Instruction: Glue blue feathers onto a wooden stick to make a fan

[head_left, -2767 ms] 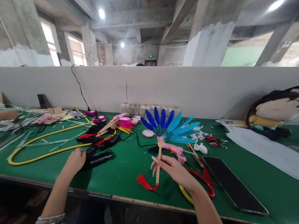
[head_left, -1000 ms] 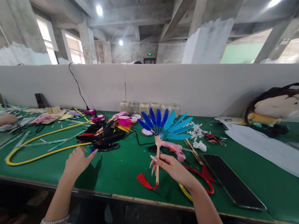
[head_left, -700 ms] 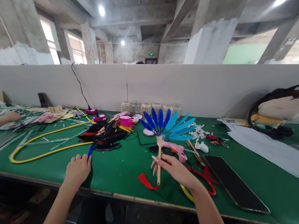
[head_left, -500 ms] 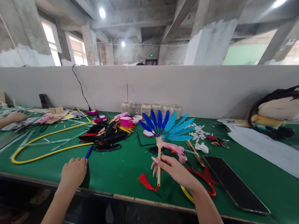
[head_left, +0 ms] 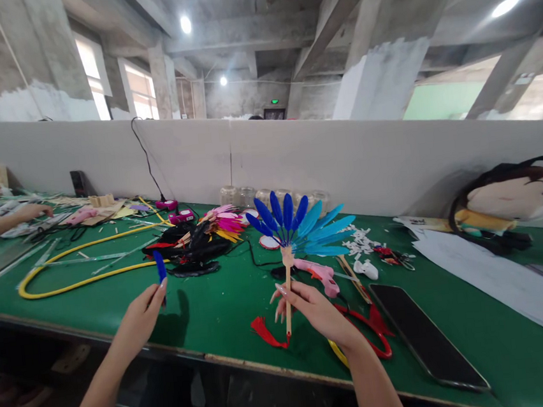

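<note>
My left hand pinches a single dark blue feather, held up a little above the table on the left. My right hand grips the wooden stick of a feather fan. On the fan, dark blue feathers spread on the left and light blue ones on the right, and a red tassel hangs from its lower end. Beyond my left hand lies a pile of black feathers with pink and yellow feathered sticks. Behind the fan rests a pink glue gun.
A black phone lies at the right, beside red-handled scissors and white paper sheets. Glass jars line the partition. A yellow tube loops at the left, where a co-worker's hand shows. A plush bag leans at the right.
My left hand has left the black feather pile, taken a dark blue feather, drawn it back along the table and raised it upright. The fan stays almost in place in my right hand.
</note>
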`<action>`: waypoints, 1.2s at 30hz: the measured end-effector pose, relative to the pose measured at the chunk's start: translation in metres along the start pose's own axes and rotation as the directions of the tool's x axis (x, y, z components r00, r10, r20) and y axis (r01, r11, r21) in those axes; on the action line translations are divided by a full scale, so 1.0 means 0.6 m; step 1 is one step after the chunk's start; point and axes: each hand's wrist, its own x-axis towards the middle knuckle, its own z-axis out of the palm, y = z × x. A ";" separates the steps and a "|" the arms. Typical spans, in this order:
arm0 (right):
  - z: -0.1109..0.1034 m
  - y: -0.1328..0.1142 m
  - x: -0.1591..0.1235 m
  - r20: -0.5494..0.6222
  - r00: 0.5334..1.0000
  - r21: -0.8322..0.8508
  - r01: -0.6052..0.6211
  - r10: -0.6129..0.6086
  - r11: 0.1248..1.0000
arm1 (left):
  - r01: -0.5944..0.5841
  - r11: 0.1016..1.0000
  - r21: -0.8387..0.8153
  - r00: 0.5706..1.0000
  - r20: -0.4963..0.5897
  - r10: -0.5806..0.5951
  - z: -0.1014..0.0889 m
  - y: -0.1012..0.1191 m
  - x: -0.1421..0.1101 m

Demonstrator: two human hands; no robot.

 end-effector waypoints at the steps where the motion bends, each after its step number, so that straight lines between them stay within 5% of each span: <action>1: 0.001 0.003 0.001 -0.006 1.000 0.026 0.001 -0.001 1.000 | -0.024 0.991 -0.130 1.000 0.006 0.025 0.010 0.011 -0.001; 3: 0.005 0.006 0.003 -0.013 1.000 0.087 0.002 -0.001 0.996 | -0.035 0.954 -0.297 0.998 0.043 0.049 0.030 0.035 -0.004; 14: 0.044 0.000 0.011 0.012 1.000 0.185 0.005 -0.008 0.983 | -0.001 0.808 -0.590 0.950 0.251 0.184 0.122 0.135 -0.030; 22: 0.055 -0.003 0.015 -0.140 0.988 0.081 0.082 -0.070 0.993 | 0.049 0.784 -0.619 0.882 0.395 0.257 0.161 0.165 -0.053; 27: 0.056 0.008 0.022 -0.271 0.951 -0.015 0.153 -0.151 0.988 | -0.064 0.831 -0.553 0.828 0.435 0.353 0.156 0.172 -0.063; 29: 0.051 0.013 0.025 -0.301 0.940 -0.021 0.158 -0.157 0.987 | -0.134 0.848 -0.513 0.829 0.411 0.380 0.148 0.171 -0.059; 32: 0.036 0.014 0.026 -0.390 0.912 0.039 0.158 -0.131 0.987 | -0.281 0.880 -0.382 0.893 0.231 0.385 0.137 0.154 -0.043; 36: 0.008 0.001 0.012 -0.532 0.844 0.122 0.161 -0.072 0.979 | -0.381 0.924 0.032 0.924 0.042 0.379 0.140 0.111 -0.014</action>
